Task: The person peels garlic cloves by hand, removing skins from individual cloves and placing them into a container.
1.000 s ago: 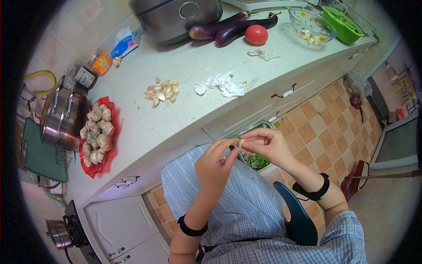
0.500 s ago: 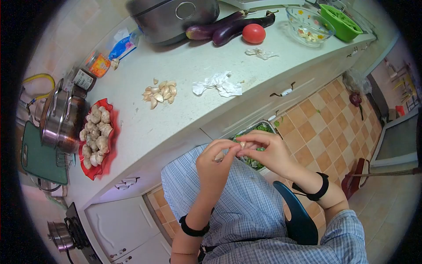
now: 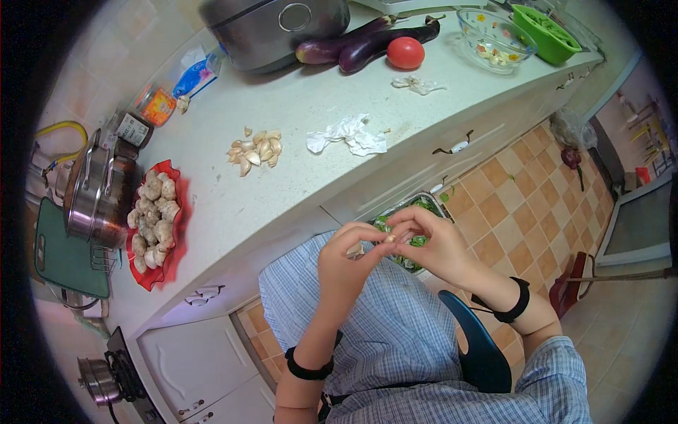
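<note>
Over my lap, my left hand and my right hand meet at the fingertips. A small pale garlic clove is pinched between them, partly covered by the fingers. Something pale also shows inside the curl of my left hand, too hidden to name. Beneath the hands stands a metal tray with green leaves. On the counter lie a pile of garlic cloves and crumpled white paper. A glass bowl farther right has several pale pieces in it.
At left, a red dish of mushrooms sits beside a steel pot. Two eggplants, a tomato, a black cooker and a green basket line the back. The counter edge runs before me.
My fingers have shifted slightly around the clove, and my right fingers have bent more. The counter items stay in place while the view moves a little.
</note>
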`<state>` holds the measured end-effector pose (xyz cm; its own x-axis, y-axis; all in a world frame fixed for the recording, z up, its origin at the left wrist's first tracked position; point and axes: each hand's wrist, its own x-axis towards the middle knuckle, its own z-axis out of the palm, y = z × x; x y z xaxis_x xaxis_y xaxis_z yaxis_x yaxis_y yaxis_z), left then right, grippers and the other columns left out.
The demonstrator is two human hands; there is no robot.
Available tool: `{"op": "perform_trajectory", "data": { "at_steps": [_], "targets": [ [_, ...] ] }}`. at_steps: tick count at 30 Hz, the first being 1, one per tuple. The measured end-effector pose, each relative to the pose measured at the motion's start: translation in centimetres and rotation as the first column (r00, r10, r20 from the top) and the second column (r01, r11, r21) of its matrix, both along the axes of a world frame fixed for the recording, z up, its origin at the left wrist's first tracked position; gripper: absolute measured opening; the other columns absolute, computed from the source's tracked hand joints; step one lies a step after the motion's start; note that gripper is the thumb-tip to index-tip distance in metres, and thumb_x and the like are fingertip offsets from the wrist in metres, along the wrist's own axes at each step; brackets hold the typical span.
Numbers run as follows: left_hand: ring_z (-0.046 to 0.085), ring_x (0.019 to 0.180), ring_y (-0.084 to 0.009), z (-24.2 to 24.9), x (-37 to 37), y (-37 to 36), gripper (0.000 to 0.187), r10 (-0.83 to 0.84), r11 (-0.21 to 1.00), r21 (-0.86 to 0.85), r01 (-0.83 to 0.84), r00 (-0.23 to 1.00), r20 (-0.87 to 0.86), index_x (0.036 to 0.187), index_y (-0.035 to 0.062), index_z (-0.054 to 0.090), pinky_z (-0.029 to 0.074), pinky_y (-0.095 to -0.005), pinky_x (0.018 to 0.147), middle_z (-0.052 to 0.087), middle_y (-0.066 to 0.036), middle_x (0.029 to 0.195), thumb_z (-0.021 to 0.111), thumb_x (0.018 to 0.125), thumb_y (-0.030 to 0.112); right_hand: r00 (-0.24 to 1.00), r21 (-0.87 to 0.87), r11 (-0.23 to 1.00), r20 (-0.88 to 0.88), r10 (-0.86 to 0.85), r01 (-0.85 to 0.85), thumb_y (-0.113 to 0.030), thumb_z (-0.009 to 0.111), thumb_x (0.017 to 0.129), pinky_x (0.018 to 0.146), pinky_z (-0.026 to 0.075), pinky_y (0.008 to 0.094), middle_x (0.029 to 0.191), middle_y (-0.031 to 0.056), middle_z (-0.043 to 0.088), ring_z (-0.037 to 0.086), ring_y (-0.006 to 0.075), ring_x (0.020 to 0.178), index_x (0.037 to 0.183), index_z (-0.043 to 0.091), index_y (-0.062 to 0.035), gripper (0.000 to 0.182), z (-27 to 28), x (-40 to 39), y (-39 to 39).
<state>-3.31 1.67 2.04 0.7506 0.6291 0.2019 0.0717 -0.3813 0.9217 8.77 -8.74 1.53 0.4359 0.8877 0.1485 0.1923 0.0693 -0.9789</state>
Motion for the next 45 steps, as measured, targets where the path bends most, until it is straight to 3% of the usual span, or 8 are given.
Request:
{"op": "perform_trajectory", "data": {
  "at_steps": [17, 22, 26, 32, 34, 41, 44, 45],
  "targets": [
    [0.047, 0.063, -0.0047, -0.7, 0.8, 0.0, 0.011, -0.007, 0.748, -0.656, 0.101, 0.989, 0.145, 0.083, 0.0022, 0.063, 0.035, -0.0171, 0.053, 0.056, -0.001, 0.081, 0.062, 0.076, 0.010, 0.946, 0.037, 0.999, -0.323, 0.024, -0.013, 0.003, 0.060, 0.074, 0.073, 0.049, 0.0241, 0.090, 0.0115, 0.060, 0.059, 0.0146, 0.082, 0.097, 0.055, 0.0043, 0.024, -0.7, 1.1, 0.3],
    [0.039, 0.053, -0.0031, -1.2, 0.1, 0.9, 0.023, 0.111, 0.698, -0.716, -0.026, 0.991, 0.072, 0.095, 0.0028, 0.061, 0.028, -0.0155, 0.046, 0.051, 0.002, 0.080, 0.057, 0.082, 0.022, 0.982, -0.022, 0.997, -0.174, 0.069, -0.074, -0.003, 0.055, 0.080, 0.074, 0.045, 0.0233, 0.091, 0.0070, 0.058, 0.055, 0.0119, 0.083, 0.102, 0.057, 0.0005, 0.022, 1.7, 0.6, 2.0],
    [0.040, 0.057, -0.0042, -1.2, -2.6, 2.8, 0.030, 0.139, 0.573, -0.819, 0.045, 0.979, 0.151, 0.108, 0.0020, 0.053, 0.029, -0.0169, 0.049, 0.048, 0.001, 0.079, 0.051, 0.084, 0.020, 0.970, 0.034, 0.995, 0.226, 0.087, -0.097, -0.005, 0.053, 0.081, 0.067, 0.039, 0.0224, 0.077, 0.0048, 0.053, 0.048, 0.0104, 0.073, 0.100, 0.059, -0.0019, 0.020, 5.9, 0.2, 6.1],
    [0.047, 0.085, -0.0109, -3.0, -5.0, 4.1, 0.039, 0.084, 0.586, -0.772, 0.248, 0.928, 0.362, 0.118, -0.0026, 0.042, 0.038, -0.0213, 0.071, 0.049, -0.006, 0.098, 0.044, 0.080, 0.003, 0.802, 0.053, 0.991, 0.593, 0.070, -0.126, -0.005, 0.055, 0.077, 0.068, 0.042, 0.0280, 0.078, 0.0098, 0.056, 0.054, 0.0196, 0.078, 0.095, 0.061, -0.0029, 0.020, 6.8, -1.7, 15.5],
    [0.046, 0.105, -0.0180, -2.1, -5.8, 4.1, 0.040, 0.143, 0.559, -0.774, 0.297, 0.885, 0.443, 0.123, -0.0032, 0.035, 0.038, -0.0257, 0.086, 0.046, -0.013, 0.114, 0.041, 0.083, 0.003, 0.605, 0.125, 0.984, 0.796, -0.020, -0.131, -0.006, 0.056, 0.072, 0.070, 0.043, 0.0329, 0.082, 0.0103, 0.057, 0.054, 0.0248, 0.081, 0.092, 0.062, -0.0039, 0.021, 6.6, -3.2, 18.3],
    [0.051, 0.102, -0.0248, -0.1, -8.8, 5.2, 0.037, 0.112, 0.688, -0.680, 0.252, 0.890, 0.443, 0.123, -0.0023, 0.030, 0.041, -0.0304, 0.087, 0.046, -0.018, 0.116, 0.038, 0.090, 0.012, 0.459, 0.349, 0.919, 0.857, -0.234, -0.184, -0.006, 0.060, 0.071, 0.073, 0.043, 0.0341, 0.089, 0.0108, 0.057, 0.054, 0.0269, 0.084, 0.092, 0.062, -0.0051, 0.021, 6.5, -5.2, 21.8],
    [0.058, 0.088, -0.0223, -0.3, -8.9, 5.5, 0.030, 0.138, 0.768, -0.608, 0.202, 0.875, 0.465, 0.115, -0.0020, 0.037, 0.046, -0.0303, 0.078, 0.052, -0.016, 0.107, 0.039, 0.090, 0.012, 0.661, 0.288, 0.934, 0.746, -0.080, -0.213, -0.009, 0.060, 0.073, 0.073, 0.043, 0.0320, 0.095, 0.0110, 0.056, 0.054, 0.0246, 0.084, 0.091, 0.062, -0.0056, 0.019, 7.8, -5.4, 17.5],
    [0.059, 0.083, -0.0206, -0.2, -8.9, 5.5, 0.026, 0.124, 0.804, -0.575, 0.154, 0.901, 0.415, 0.112, -0.0021, 0.040, 0.048, -0.0291, 0.073, 0.054, -0.015, 0.103, 0.040, 0.089, 0.011, 0.769, 0.107, 0.948, 0.615, 0.174, -0.299, -0.011, 0.061, 0.074, 0.072, 0.043, 0.0302, 0.095, 0.0105, 0.055, 0.054, 0.0218, 0.084, 0.092, 0.062, -0.0058, 0.019, 8.3, -5.4, 15.4]
  ]
}}
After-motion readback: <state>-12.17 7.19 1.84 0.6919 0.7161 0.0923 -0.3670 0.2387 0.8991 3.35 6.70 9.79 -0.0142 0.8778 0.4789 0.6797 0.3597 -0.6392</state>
